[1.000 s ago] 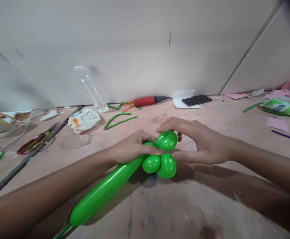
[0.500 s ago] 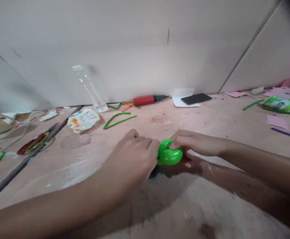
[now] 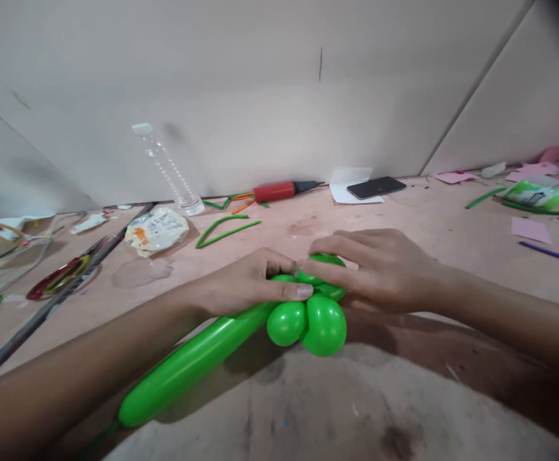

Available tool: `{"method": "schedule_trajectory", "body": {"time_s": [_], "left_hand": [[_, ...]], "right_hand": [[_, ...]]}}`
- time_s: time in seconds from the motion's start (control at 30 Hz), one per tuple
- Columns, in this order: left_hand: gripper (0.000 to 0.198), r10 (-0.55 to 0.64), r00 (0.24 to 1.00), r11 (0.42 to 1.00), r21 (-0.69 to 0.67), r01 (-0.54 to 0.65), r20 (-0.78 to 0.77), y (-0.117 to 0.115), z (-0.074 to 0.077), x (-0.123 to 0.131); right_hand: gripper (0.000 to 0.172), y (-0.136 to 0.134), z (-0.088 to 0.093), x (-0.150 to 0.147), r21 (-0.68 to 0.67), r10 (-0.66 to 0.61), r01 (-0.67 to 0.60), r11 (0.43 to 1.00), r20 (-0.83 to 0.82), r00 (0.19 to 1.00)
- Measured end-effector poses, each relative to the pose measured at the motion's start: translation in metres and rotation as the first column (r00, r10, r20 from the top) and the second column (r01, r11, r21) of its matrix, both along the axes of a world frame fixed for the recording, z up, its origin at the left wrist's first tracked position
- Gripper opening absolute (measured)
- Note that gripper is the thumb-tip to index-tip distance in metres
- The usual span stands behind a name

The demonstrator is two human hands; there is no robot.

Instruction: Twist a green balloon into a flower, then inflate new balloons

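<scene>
A green modelling balloon [image 3: 202, 352] is held between both hands just over the floor-like surface. Several round bubbles are twisted at its right end, and a long straight section runs down to the left, ending in a thin uninflated tail. My left hand [image 3: 255, 282] is closed round the balloon near the twists, its thumb pressed on top. My right hand [image 3: 380, 269] grips the upper bubbles from the right, fingers over them. Parts of the bubbles and some fingertips are hidden.
Along the wall stand or lie a clear bottle [image 3: 173, 173], a red pump [image 3: 276, 191] and a phone [image 3: 376, 187]. Left are scissors [image 3: 63, 278], a long dark rod [image 3: 43, 314] and a wrapper [image 3: 157, 232]. Pink paper [image 3: 531, 230] and a green packet [image 3: 536, 195] lie right.
The hands have turned the balloon, so its bubbles and long straight section now show. My left thumb has come on top, and my right hand has moved over the upper bubbles.
</scene>
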State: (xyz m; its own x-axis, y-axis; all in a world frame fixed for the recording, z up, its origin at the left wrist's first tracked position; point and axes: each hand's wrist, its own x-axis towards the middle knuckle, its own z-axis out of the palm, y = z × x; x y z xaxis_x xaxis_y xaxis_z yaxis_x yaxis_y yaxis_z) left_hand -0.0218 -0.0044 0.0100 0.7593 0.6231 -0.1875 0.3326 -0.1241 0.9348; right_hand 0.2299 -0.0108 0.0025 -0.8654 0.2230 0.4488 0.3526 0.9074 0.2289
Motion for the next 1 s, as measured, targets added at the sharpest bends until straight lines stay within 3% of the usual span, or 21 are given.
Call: {"method": "schedule_trajectory", "body": {"time_s": [0.07,0.1,0.13,0.2,0.27,0.3,0.33,0.4,0.47,0.5,0.57,0.63,0.67,0.73,0.8,0.87,0.97,1.0], "left_hand": [[0.030,0.015,0.999,0.997,0.071,-0.012,-0.037,-0.005,-0.001,0.003],[0.029,0.045,0.996,0.988,0.149,-0.033,-0.080,-0.009,-0.001,0.006],[0.028,0.084,0.988,0.970,0.237,-0.052,-0.129,-0.015,-0.001,0.008],[0.025,0.169,0.963,0.910,0.408,-0.072,-0.208,-0.026,-0.001,0.013],[0.024,0.231,0.939,0.851,0.521,-0.069,-0.253,-0.034,-0.002,0.016],[0.024,0.255,0.931,0.835,0.545,-0.076,-0.262,-0.037,-0.002,0.017],[0.025,0.277,0.924,0.831,0.549,-0.093,-0.262,-0.037,-0.003,0.018],[0.026,0.289,0.927,0.858,0.494,-0.141,-0.238,-0.031,-0.004,0.016],[0.027,0.262,0.950,0.902,0.392,-0.179,-0.169,-0.021,-0.007,0.014],[0.028,0.251,0.960,0.922,0.332,-0.199,-0.124,-0.015,-0.010,0.013],[0.031,0.284,0.957,0.945,0.188,-0.270,-0.056,-0.005,-0.015,0.012],[0.036,0.391,0.920,0.920,0.043,-0.390,-0.019,0.001,-0.020,0.014],[0.037,0.455,0.890,0.890,-0.024,-0.455,0.010,0.002,-0.024,0.017],[0.034,0.570,0.816,0.820,-0.117,-0.560,0.098,0.001,-0.030,0.025],[0.030,0.663,0.729,0.749,-0.142,-0.647,0.172,-0.002,-0.037,0.035],[0.030,0.738,0.648,0.671,-0.105,-0.734,0.187,-0.007,-0.045,0.044],[0.031,0.811,0.555,0.573,-0.060,-0.817,0.186,-0.013,-0.054,0.054],[0.030,0.816,0.542,0.564,-0.070,-0.823,0.198,-0.015,-0.056,0.056]], "right_hand": [[0.029,0.001,-0.003,-0.001,-0.247,-0.009,-0.011,0.969,-0.080,0.997],[0.024,0.001,-0.004,-0.002,-0.423,-0.026,-0.023,0.906,-0.110,0.994],[0.019,0.002,-0.006,-0.004,-0.603,-0.049,-0.038,0.797,-0.127,0.991],[0.018,0.004,-0.012,-0.007,-0.875,-0.075,-0.073,0.479,-0.123,0.990],[0.016,0.007,-0.018,-0.010,-0.974,-0.066,-0.111,0.196,-0.126,0.990],[0.015,0.009,-0.021,-0.011,-0.984,-0.066,-0.131,0.118,-0.139,0.988],[0.013,0.011,-0.023,-0.011,-0.984,-0.074,-0.151,0.090,-0.158,0.985],[0.013,0.016,-0.026,-0.011,-0.975,-0.093,-0.179,0.131,-0.192,0.977],[0.017,0.019,-0.026,-0.009,-0.947,-0.118,-0.182,0.265,-0.219,0.968],[0.021,0.020,-0.026,-0.008,-0.916,-0.146,-0.169,0.365,-0.236,0.961],[0.034,0.017,-0.023,-0.007,-0.767,-0.219,-0.110,0.632,-0.313,0.924],[0.040,0.007,-0.020,-0.009,-0.486,-0.186,-0.042,0.873,-0.412,0.892],[0.039,0.000,-0.019,-0.011,-0.328,-0.110,-0.035,0.944,-0.412,0.905],[0.031,-0.016,-0.019,-0.018,-0.071,0.084,-0.105,0.992,-0.253,0.964],[0.031,-0.032,-0.023,-0.029,0.062,0.185,-0.185,0.981,-0.004,0.983],[0.031,-0.043,-0.030,-0.039,0.082,0.194,-0.201,0.976,0.092,0.977],[0.027,-0.051,-0.040,-0.047,0.049,0.149,-0.151,0.987,0.044,0.988],[0.024,-0.052,-0.043,-0.047,0.027,0.141,-0.141,0.990,0.015,0.990]]}}
